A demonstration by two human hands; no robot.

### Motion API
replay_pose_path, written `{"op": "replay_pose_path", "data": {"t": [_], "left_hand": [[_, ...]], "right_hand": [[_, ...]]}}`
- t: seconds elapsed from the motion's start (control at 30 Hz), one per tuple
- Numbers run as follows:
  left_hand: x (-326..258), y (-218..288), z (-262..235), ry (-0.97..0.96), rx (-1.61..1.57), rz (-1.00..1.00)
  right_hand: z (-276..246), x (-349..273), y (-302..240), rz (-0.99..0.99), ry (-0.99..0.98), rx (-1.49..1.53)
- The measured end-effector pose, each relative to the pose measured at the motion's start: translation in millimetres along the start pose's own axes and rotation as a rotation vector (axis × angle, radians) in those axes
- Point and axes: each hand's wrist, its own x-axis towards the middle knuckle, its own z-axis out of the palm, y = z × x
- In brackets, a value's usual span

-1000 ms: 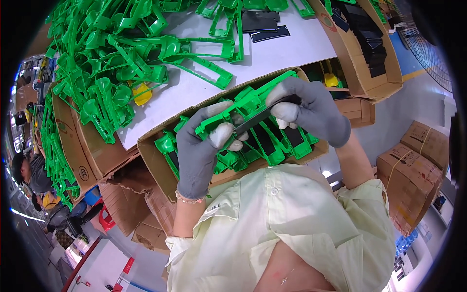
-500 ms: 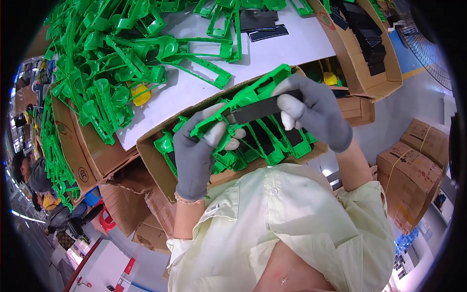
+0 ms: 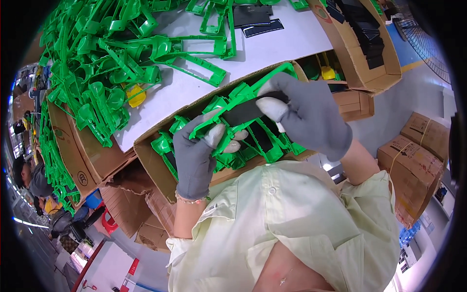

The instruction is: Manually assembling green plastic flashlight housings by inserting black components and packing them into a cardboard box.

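Note:
My left hand (image 3: 197,153), in a grey glove with pale fingertips, is closed round one end of a green plastic frame (image 3: 239,98). The frame slants up to the right over an open cardboard box (image 3: 168,185). A flat black panel (image 3: 242,113) lies along the frame, its left end against the green plastic. My right hand (image 3: 306,109), gloved alike, pinches the panel's right end between thumb and fingers. Whether the panel sits fully inside the frame is hidden by my hands. Below, more green frames with black panels (image 3: 265,138) fill the box.
A heap of green plastic frames (image 3: 104,68) covers the white tabletop (image 3: 260,53) at the left. Loose black panels (image 3: 252,17) lie at the back. A carton of black panels (image 3: 367,36) stands back right. Strapped cartons (image 3: 411,165) are on the floor at right.
My right hand has moved a little left along the black panel, and the panel has shifted left against the frame. My left hand keeps its grip on the frame.

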Motion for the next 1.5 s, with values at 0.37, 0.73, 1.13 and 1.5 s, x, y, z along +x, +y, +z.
{"op": "replay_pose_path", "data": {"t": [0.37,0.73,1.13,1.5], "left_hand": [[-4.3,-0.2,1.1,0.047,0.196,0.033],[-32.4,-12.1,-13.0,0.134,0.376,-0.112],[-0.2,51.9,-84.9,0.043,1.417,-0.102],[148.2,99.5,-50.6,0.480,1.915,0.629]], "right_hand": [[-2.5,-1.9,10.0,-0.025,0.304,-0.357],[41.7,-41.3,28.0,0.156,-0.093,0.011],[13.1,-16.4,25.2,0.297,-0.109,0.207],[-38.4,77.4,123.3,0.032,0.294,-0.340]]}}
